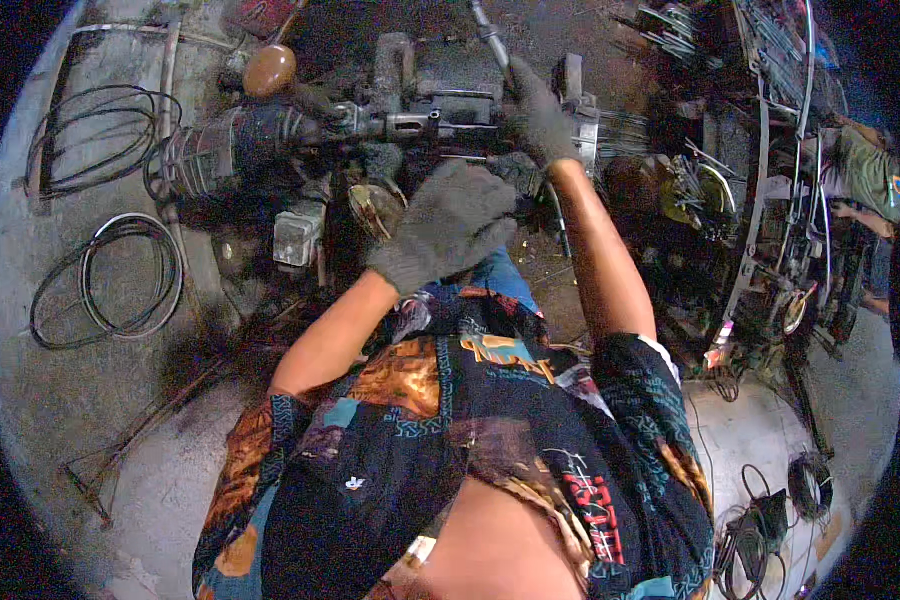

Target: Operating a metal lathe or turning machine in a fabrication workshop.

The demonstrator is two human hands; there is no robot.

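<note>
We grip the metal lever [489,36] in our right hand [543,118] | long axis points away from us (leaning left) | left hand [452,220]: grip we cannot tell

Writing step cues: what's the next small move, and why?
Probably ease the metal lever slightly with the right grip: that gloved hand is at the lever's near end, while the left grip is lower in view, on the machine's near side; whether it holds anything isn't clear.
</note>
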